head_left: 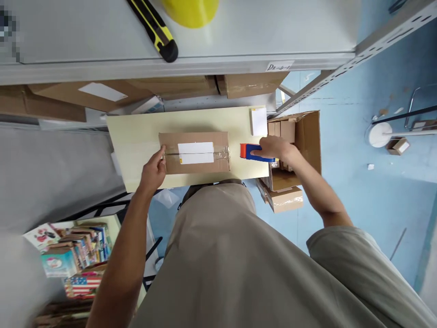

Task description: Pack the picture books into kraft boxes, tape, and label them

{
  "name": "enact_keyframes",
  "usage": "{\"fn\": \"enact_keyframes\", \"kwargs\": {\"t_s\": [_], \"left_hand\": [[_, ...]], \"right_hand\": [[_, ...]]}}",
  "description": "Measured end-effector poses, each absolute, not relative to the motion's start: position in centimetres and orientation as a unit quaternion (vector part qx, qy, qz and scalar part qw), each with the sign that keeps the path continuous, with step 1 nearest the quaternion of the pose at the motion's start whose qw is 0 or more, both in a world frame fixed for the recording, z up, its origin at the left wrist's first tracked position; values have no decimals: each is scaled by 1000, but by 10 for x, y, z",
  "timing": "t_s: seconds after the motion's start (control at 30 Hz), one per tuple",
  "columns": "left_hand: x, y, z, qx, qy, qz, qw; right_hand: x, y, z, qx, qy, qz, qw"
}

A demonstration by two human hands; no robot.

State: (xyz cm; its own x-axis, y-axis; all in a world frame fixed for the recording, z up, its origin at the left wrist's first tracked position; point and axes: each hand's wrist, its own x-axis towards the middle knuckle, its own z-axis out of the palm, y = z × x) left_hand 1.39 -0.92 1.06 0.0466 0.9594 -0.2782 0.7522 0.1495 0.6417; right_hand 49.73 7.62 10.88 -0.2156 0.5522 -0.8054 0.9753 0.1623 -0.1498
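Observation:
A small brown cardboard box (194, 168) with a white label lies on a pale yellow table top (136, 136). Clear tape runs across the box's top seam. My left hand (154, 171) rests against the box's left end, fingers touching the edge. My right hand (276, 148) grips a blue and red tape dispenser (251, 152), held just off the box's right end, over the table. A white slip of paper (258, 120) lies at the table's far right corner.
An open carton (309, 136) with small boxes stands on the blue floor to the right, another box (285, 199) beside it. A metal shelf (205, 50) above holds a yellow-black utility knife (155, 29) and a yellow object (191, 10). Books (73, 259) sit at lower left.

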Motion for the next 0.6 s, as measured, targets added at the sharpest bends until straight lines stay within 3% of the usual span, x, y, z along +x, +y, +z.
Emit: {"fn": "enact_keyframes", "kwargs": {"t_s": [0.27, 0.4, 0.5, 0.6], "left_hand": [[41, -11, 16, 558, 738, 194, 326], [64, -6, 19, 495, 813, 135, 277], [77, -3, 20, 473, 837, 83, 261], [83, 0, 20, 465, 842, 68, 265]], "right_hand": [[427, 36, 80, 599, 702, -297, 246], [432, 18, 61, 663, 652, -306, 205], [449, 3, 49, 751, 573, -316, 87], [449, -13, 39, 754, 487, -421, -128]]}}
